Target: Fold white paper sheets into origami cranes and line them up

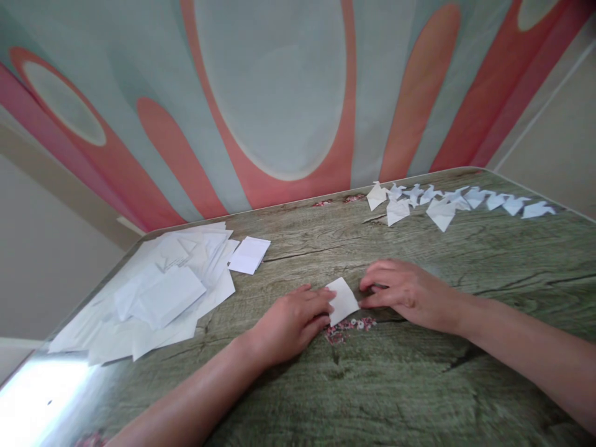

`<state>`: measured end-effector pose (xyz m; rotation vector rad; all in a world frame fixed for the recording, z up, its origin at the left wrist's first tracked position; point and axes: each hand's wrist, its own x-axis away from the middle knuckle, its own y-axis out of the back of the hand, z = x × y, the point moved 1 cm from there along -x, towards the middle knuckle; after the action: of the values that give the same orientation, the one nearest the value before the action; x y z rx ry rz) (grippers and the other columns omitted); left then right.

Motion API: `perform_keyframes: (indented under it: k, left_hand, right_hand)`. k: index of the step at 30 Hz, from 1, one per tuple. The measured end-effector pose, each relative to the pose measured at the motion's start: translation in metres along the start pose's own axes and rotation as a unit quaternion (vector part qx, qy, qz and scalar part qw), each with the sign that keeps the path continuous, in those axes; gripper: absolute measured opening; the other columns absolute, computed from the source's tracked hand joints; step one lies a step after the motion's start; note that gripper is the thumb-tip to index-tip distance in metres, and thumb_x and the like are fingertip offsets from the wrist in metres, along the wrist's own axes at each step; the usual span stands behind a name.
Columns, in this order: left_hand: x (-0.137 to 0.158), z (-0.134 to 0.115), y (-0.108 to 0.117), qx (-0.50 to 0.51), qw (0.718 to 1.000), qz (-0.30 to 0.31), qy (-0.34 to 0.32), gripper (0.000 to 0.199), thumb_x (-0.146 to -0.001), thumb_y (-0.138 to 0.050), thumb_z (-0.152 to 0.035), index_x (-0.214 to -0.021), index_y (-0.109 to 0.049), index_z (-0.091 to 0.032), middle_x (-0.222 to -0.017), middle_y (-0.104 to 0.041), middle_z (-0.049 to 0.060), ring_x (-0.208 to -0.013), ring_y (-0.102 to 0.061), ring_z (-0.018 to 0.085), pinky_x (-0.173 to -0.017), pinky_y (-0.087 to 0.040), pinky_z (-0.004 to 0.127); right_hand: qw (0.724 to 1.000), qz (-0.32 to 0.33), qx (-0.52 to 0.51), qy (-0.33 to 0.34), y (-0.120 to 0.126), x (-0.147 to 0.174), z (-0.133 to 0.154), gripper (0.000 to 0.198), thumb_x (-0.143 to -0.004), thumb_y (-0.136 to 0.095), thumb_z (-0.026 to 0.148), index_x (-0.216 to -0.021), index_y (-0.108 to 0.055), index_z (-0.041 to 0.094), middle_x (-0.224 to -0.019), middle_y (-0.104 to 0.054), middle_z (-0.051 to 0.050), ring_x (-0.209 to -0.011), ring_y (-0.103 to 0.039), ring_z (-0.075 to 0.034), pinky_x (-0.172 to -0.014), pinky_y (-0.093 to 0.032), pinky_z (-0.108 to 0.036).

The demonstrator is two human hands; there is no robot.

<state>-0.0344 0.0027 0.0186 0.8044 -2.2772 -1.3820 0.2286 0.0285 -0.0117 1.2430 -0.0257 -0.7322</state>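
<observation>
A small folded square of white paper point(343, 302) lies on the table in front of me, turned at a slight angle. My left hand point(298, 320) rests flat with its fingertips over the paper's left edge, fingers stretched out. To the right of the paper is my right hand point(405, 292), its fingers bent and parted from the thumb. The right thumb is at the paper's right corner; whether it touches, I cannot tell. Nothing shows between the right fingers.
A loose pile of white paper sheets point(214, 313) covers the table's left side. Beside it sits a small stack of white paper squares point(250, 255). Several folded paper birds point(441, 213) line the back right. A patterned wall covering point(279, 93) rises behind the wood-grain table point(372, 397).
</observation>
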Motion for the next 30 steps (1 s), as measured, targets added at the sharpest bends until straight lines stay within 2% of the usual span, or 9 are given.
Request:
perform_keyframes:
  k: [3,6,10,14,19,21,27,30]
  left_hand:
    - [-0.001,-0.003,-0.005,-0.017,1.000,-0.020,0.012,0.016,-0.093,-0.053,-0.027,-0.106,-0.060,-0.021,-0.130,-0.061,0.006,-0.124,-0.053,0.018,-0.111,-0.036,0.043]
    - [-0.005,-0.009,-0.014,-0.081,0.994,-0.058,0.037,0.028,-0.088,-0.060,-0.038,-0.106,-0.059,-0.018,-0.129,-0.060,0.010,-0.120,-0.056,0.024,-0.108,-0.038,0.047]
    - [-0.009,-0.014,-0.025,-0.155,0.984,-0.087,0.030,0.022,-0.094,-0.049,-0.031,-0.104,-0.058,-0.014,-0.120,-0.064,0.011,-0.113,-0.059,0.023,-0.106,-0.041,0.044]
    - [-0.010,-0.011,-0.028,-0.180,0.978,-0.103,0.005,0.018,-0.096,-0.043,-0.024,-0.100,-0.058,-0.014,-0.119,-0.064,0.011,-0.111,-0.060,0.021,-0.105,-0.043,0.042]
    - [-0.008,-0.005,-0.026,-0.162,0.981,-0.109,-0.007,0.018,-0.095,-0.041,-0.018,-0.102,-0.058,-0.016,-0.117,-0.065,0.010,-0.109,-0.061,0.020,-0.103,-0.046,0.040]
    - [-0.008,-0.005,-0.025,-0.145,0.983,-0.111,-0.008,0.019,-0.095,-0.042,-0.021,-0.104,-0.058,-0.015,-0.116,-0.065,0.010,-0.109,-0.061,0.020,-0.103,-0.046,0.040]
    - [-0.009,-0.011,-0.026,-0.093,0.989,-0.107,-0.032,0.020,-0.094,-0.044,-0.021,-0.105,-0.060,-0.015,-0.117,-0.065,0.012,-0.114,-0.059,0.021,-0.103,-0.046,0.042]
    - [-0.010,-0.011,-0.028,-0.061,0.991,-0.104,-0.052,0.020,-0.093,-0.045,-0.017,-0.105,-0.061,-0.014,-0.117,-0.065,0.012,-0.117,-0.058,0.021,-0.104,-0.044,0.041]
  right_hand:
    - [1.000,0.007,0.015,0.019,-0.003,0.000,0.003,0.034,-0.092,-0.050,0.013,-0.113,-0.069,0.032,-0.107,-0.066,-0.005,-0.102,-0.056,-0.020,-0.087,-0.046,-0.039]
    - [1.000,0.006,0.014,0.009,-0.007,0.001,0.004,0.035,-0.092,-0.049,0.014,-0.120,-0.065,0.030,-0.111,-0.065,-0.006,-0.104,-0.056,-0.021,-0.088,-0.046,-0.040]
    - [1.000,-0.019,-0.014,-0.001,-0.008,0.000,0.002,0.032,-0.092,-0.047,0.011,-0.113,-0.067,0.023,-0.108,-0.067,-0.007,-0.100,-0.059,-0.020,-0.087,-0.048,-0.038]
    - [0.999,-0.034,0.020,0.000,-0.005,-0.001,0.001,0.031,-0.091,-0.046,0.008,-0.099,-0.072,0.023,-0.103,-0.068,-0.007,-0.102,-0.058,-0.021,-0.087,-0.047,-0.039]
    - [0.999,-0.008,0.038,0.010,-0.004,-0.001,0.005,0.030,-0.090,-0.050,0.010,-0.106,-0.069,0.025,-0.109,-0.066,-0.007,-0.107,-0.056,-0.022,-0.089,-0.047,-0.041]
    - [0.999,-0.013,0.037,0.007,-0.005,-0.002,0.008,0.030,-0.090,-0.050,0.011,-0.112,-0.066,0.024,-0.112,-0.064,-0.008,-0.108,-0.055,-0.023,-0.090,-0.047,-0.042]
    - [0.998,-0.041,0.003,-0.041,-0.011,-0.005,0.015,0.024,-0.090,-0.051,0.012,-0.109,-0.063,0.020,-0.106,-0.066,-0.009,-0.103,-0.058,-0.023,-0.090,-0.048,-0.042]
    - [0.999,-0.039,0.007,-0.023,-0.011,-0.005,0.016,0.025,-0.091,-0.050,0.013,-0.111,-0.063,0.021,-0.108,-0.065,-0.009,-0.104,-0.057,-0.023,-0.089,-0.048,-0.042]
